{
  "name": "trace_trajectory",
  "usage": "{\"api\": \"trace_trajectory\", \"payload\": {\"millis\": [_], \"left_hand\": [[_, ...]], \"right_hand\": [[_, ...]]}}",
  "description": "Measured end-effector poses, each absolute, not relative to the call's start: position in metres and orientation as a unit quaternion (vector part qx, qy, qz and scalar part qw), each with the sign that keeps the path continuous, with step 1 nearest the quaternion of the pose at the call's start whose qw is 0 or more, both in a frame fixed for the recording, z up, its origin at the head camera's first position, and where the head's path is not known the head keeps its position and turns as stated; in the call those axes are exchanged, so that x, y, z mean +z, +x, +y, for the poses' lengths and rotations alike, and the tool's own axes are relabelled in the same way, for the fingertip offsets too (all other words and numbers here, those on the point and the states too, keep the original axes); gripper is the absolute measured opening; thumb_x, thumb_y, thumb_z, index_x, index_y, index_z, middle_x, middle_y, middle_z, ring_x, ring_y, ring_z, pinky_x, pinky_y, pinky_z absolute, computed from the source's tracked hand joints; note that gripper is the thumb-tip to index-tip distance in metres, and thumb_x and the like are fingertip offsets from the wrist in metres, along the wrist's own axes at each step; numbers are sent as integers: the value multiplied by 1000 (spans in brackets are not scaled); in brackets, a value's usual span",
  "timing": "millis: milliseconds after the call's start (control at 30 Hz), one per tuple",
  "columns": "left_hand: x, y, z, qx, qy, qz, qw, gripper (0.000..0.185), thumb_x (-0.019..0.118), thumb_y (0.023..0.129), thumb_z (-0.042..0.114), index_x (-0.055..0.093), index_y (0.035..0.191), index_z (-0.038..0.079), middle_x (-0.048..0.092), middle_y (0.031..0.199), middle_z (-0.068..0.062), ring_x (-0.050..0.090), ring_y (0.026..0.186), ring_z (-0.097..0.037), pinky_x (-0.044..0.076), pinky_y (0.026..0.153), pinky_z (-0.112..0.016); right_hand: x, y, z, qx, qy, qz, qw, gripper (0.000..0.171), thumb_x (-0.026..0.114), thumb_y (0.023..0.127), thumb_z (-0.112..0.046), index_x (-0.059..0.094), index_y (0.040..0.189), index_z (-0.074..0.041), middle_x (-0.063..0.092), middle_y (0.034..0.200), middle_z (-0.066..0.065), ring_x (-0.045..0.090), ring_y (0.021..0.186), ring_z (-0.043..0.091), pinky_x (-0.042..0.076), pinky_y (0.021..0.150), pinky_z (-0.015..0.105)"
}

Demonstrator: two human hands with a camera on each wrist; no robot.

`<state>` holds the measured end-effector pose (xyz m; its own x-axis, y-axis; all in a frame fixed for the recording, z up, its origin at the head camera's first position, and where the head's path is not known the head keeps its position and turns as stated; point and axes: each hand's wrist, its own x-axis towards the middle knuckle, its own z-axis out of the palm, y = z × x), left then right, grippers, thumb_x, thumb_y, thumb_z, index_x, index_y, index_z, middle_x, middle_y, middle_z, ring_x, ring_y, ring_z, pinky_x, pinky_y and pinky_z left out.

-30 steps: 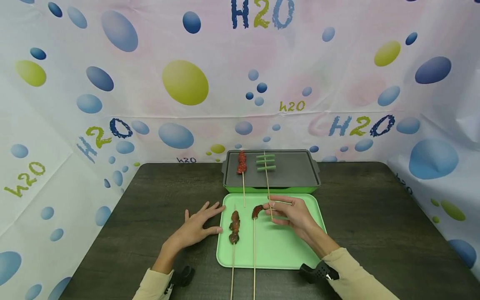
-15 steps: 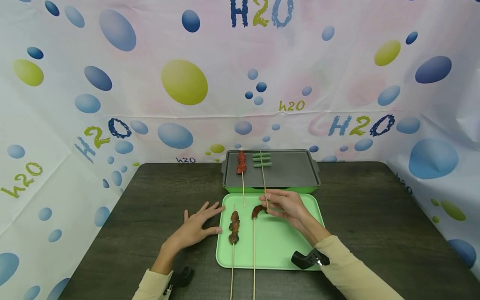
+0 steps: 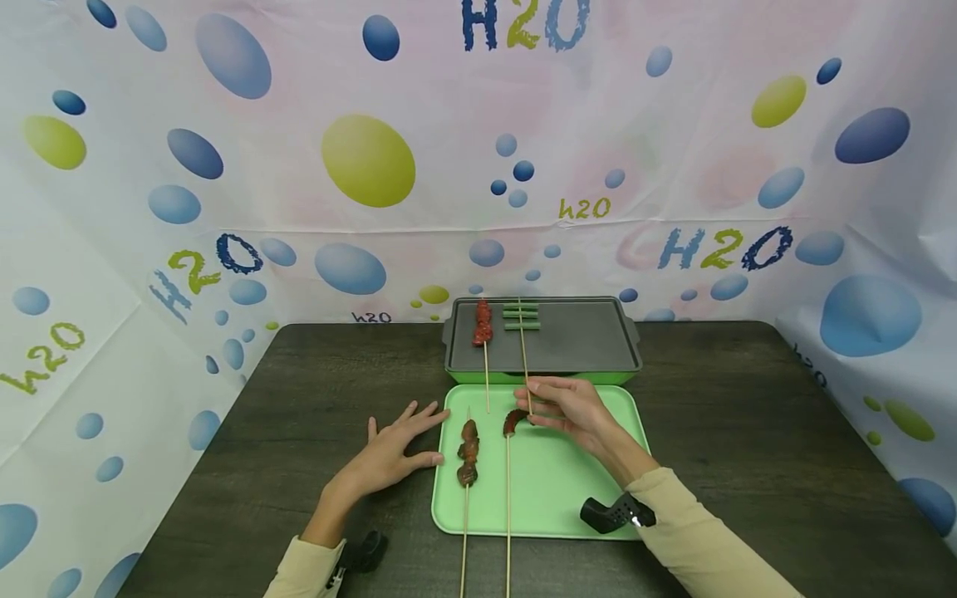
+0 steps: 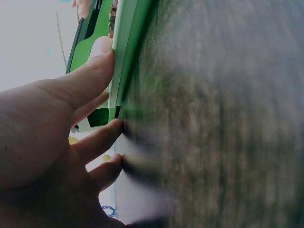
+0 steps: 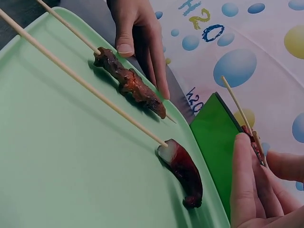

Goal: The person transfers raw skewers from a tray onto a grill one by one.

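My right hand [image 3: 532, 407] pinches the bare stick of a green-vegetable skewer [image 3: 521, 316], whose green pieces lie on the dark grill plate [image 3: 583, 340] beside a red-meat skewer [image 3: 482, 325]. In the right wrist view the fingers [image 5: 244, 180] close on that stick [image 5: 239, 110]. My left hand [image 3: 399, 448] lies flat on the table, thumb [image 4: 97, 66] against the left rim of the light green tray [image 4: 124, 57]. On the tray [image 3: 553, 490] lie a brown-meat skewer [image 3: 468, 453] and a skewer with one reddish curved piece [image 3: 513, 420].
The dark wooden table [image 3: 748, 432] is walled in by a bubble-printed backdrop [image 3: 374, 166] on three sides. The grill plate sits on a green base just behind the tray. The two tray skewers' sticks [image 3: 507, 540] reach past the tray's near edge.
My right hand has slid the green-vegetable skewer leftward and farther onto the grill plate. The left hand and the tray skewers have stayed put.
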<state>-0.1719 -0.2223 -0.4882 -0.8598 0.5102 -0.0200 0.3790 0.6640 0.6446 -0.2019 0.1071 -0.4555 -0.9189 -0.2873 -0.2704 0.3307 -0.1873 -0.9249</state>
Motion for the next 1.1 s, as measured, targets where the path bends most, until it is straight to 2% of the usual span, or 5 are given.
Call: {"api": "trace_trajectory", "payload": {"millis": [267,467,633,867,1100], "left_hand": [[-487,-170,-223,327,239,908,107,71,71,96,39,44,159,18,30,166,-13,13,154,-44,-14,100,-86],[-486,-171,-222,323,241,910,102,71,71,96,39,44,158,18,31,166,-13,13,155,-43,-13,100,-86],[-487,-172,-222,325,240,909,104,71,71,96,39,44,158,18,31,166,-13,13,155,-43,-13,100,-86],[-488,-173,-222,320,237,912,100,71,71,96,40,45,158,19,31,165,-12,13,155,-42,-13,101,-86],[-486,-173,-221,323,240,910,101,70,72,96,38,45,158,18,31,166,-12,13,155,-42,-14,101,-85]], "right_hand": [[-454,-190,109,-778,22,599,190,44,57,107,-14,52,144,10,71,123,20,72,109,23,57,94,40],[-450,-168,121,-763,3,617,192,51,58,107,-19,47,146,11,66,130,24,70,114,26,55,97,43],[-450,-147,136,-749,-13,622,228,58,60,107,-21,41,151,11,67,129,21,70,115,25,54,99,44],[-459,-113,154,-732,-60,618,279,57,59,107,-21,41,151,9,62,136,23,65,120,34,54,100,46],[-467,-85,160,-724,-93,602,324,56,56,108,-17,35,155,6,64,133,22,66,118,32,57,95,45]]}}
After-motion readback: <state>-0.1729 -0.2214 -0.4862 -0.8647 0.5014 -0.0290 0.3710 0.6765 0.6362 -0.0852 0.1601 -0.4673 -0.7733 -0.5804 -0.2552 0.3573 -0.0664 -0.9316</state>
